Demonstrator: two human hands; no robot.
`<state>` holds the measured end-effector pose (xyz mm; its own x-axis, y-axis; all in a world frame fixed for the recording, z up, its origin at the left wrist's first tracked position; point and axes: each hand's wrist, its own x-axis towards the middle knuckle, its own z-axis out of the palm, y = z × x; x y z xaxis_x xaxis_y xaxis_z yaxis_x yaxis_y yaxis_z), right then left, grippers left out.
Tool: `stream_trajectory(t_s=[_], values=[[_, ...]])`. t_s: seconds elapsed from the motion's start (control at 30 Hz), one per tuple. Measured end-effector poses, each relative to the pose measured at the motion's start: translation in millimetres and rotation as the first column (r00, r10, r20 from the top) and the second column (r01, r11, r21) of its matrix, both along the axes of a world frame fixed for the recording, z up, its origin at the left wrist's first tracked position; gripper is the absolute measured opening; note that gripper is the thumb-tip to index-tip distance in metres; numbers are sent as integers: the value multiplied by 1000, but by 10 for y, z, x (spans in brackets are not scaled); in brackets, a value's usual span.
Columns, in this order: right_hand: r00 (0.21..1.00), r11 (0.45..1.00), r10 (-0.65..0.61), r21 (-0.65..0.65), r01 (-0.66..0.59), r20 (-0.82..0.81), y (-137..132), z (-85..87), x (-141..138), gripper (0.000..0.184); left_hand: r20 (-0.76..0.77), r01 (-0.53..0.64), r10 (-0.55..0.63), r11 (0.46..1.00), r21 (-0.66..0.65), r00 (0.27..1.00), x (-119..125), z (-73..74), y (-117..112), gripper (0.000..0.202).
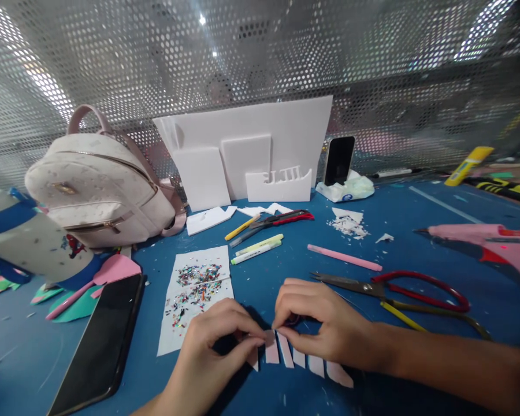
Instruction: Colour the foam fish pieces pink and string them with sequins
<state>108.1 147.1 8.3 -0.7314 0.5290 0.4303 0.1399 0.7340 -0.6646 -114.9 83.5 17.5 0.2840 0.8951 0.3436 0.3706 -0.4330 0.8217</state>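
My left hand [214, 338] is closed, thumb and forefinger pinched at the edge of a small pale pink strip [271, 348] on the blue table. My right hand [318, 315] also pinches, its fingertips at the top of the same strip and of a narrower slanted strip [285, 350]. More pale pink cut pieces [316, 365] lie in a row under my right hand, the last one rounded [340, 374]. Part of another strip [253, 360] shows below my left thumb. A small dark item behind my right fingers is mostly hidden.
White paper with colourful bits [167, 335] lies left of centre, beside a black phone [101, 341]. Red-handled scissors [368, 287] and a pink glue gun [481, 238] are at right. Behind stand white foam boards [290, 127], a backpack [91, 179] and an upright phone [339, 160].
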Motion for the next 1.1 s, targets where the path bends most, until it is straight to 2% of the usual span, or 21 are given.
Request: stream_trajectory(t_s=[0.33, 0.47, 0.7, 0.9, 1.1], values=[[998, 998, 63, 26, -63, 9, -7, 31, 12, 6, -106, -44, 43, 999, -11, 993, 141, 11, -17, 15], [997, 995, 80, 60, -80, 3, -12, 44, 14, 7, -149, -53, 59, 998, 44, 987, 142, -19, -46, 12], [999, 996, -24, 88, 21, 26, -40, 18, 23, 15, -266, 116, -57, 971, 210, 962, 92, 20, -74, 19], [999, 995, 41, 95, -44, 29, -31, 1, 8, 14, -235, 154, -90, 952, 266, 968, 19, -68, -42, 19], [995, 995, 97, 32, -97, 2, -3, 38, -2, 14, -284, 184, -115, 956, 228, 952, -6, -34, -52, 22]])
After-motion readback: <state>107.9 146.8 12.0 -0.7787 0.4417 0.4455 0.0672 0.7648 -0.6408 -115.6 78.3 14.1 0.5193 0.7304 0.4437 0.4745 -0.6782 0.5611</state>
